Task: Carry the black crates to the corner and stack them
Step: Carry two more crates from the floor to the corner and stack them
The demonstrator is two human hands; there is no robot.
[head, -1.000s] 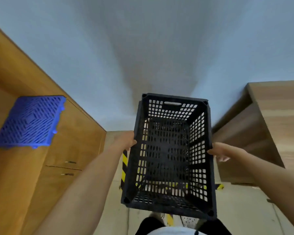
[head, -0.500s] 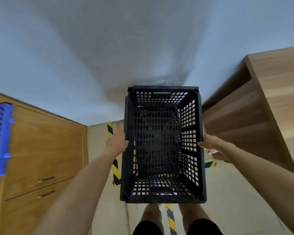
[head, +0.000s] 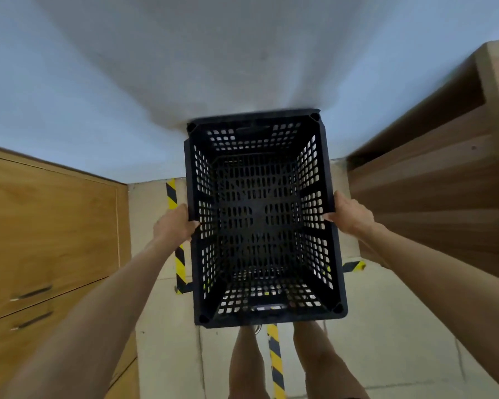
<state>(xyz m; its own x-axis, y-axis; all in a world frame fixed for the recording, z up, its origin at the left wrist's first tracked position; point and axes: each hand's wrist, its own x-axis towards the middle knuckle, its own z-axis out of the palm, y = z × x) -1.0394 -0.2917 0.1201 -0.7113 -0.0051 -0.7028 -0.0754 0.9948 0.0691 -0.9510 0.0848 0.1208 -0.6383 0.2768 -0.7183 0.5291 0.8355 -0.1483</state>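
Black perforated crate (head: 264, 223) — empty, rigid plastic, probably light. We carry it between left hand (head: 172, 226) and right hand (head: 350, 216), fingers curled over the long rims (best hold), above the taped floor (head: 386, 312).

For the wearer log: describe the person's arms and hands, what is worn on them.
Both arms are bare from as far up as the view shows to the fingers: no sleeves, gloves, watch or rings visible. The left hand and right hand are uncovered, with short, unpainted nails where they show. No markings visible on either forearm.
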